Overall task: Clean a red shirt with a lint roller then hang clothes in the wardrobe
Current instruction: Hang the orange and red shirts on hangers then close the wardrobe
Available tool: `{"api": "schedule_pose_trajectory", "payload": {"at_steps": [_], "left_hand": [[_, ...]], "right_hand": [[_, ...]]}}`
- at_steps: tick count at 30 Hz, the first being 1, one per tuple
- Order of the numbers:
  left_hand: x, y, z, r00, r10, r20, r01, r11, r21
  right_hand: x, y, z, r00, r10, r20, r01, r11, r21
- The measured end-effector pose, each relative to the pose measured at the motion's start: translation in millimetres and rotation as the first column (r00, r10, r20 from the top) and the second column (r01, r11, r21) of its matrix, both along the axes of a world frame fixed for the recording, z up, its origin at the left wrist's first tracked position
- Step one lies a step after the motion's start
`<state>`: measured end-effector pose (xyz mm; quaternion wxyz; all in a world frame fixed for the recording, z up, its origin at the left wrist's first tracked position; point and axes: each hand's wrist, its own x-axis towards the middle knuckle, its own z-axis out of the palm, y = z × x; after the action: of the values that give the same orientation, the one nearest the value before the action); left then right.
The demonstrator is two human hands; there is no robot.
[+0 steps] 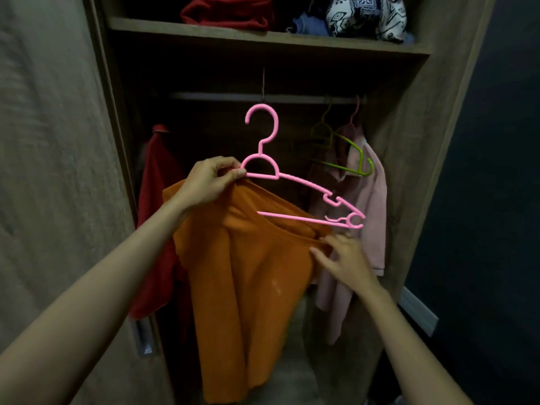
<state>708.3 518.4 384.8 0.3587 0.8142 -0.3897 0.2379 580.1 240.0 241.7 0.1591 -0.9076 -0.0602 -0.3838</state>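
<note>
Head view, facing the open wardrobe (415, 118).

- Left hand (210, 182): fingers curled, gripping the left shoulder of the pink hanger (331, 199) together with a bunch of the orange shirt (248, 273). The hanger is tilted, right end lower, with its hook just below the rail (222, 96) and not on it.
- Right hand (344, 261): thumb and forefinger seem to pinch the orange shirt's neck edge just under the hanger's right end. This area is blurred, so the contact is not certain. The other fingers are loosely spread.
- Orange shirt: hangs from both hands in front of the wardrobe opening, and the hanger's lower bar passes into its neck opening.
- Red shirt (155, 200): hangs at the left inside the wardrobe, partly behind the left forearm.
- At the right on the rail: a pale pink shirt (374, 206), with a green hanger (355, 147) in front of it.
- Shelf (263, 36) above: a folded red cloth (228, 11) and a black-and-white patterned cloth (365, 16).
</note>
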Motion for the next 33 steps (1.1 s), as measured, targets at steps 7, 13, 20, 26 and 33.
{"api": "schedule_pose_trajectory", "payload": {"at_steps": [7, 13, 20, 26, 33], "left_hand": [[5.5, -24.4, -15.1, 0.998, -0.016, 0.058, 0.017, 1.0, -0.017], [3.3, -41.1, -16.8, 0.995, -0.089, 0.042, 0.088, 0.995, 0.036], [6.2, -41.7, -16.8, 0.989, -0.15, 0.005, 0.15, 0.989, 0.014], [14.7, -38.8, -12.4, 0.983, -0.139, 0.121, 0.123, 0.984, 0.131], [0.8, -70.9, -22.2, 0.992, -0.103, 0.072, 0.097, 0.992, 0.077]], "right_hand": [[-47.5, -37.9, 31.1, 0.91, -0.102, 0.401, 0.141, 0.988, -0.068], [-54.4, -53.8, 48.7, 0.854, -0.143, 0.501, 0.21, 0.975, -0.079], [-55.7, -64.9, 59.8, 0.858, -0.172, 0.485, 0.264, 0.956, -0.129], [-62.9, -68.1, 69.5, 0.848, -0.19, 0.495, 0.246, 0.968, -0.05], [-45.2, -42.0, 70.0, 0.906, -0.113, 0.408, 0.128, 0.992, -0.01]]}}
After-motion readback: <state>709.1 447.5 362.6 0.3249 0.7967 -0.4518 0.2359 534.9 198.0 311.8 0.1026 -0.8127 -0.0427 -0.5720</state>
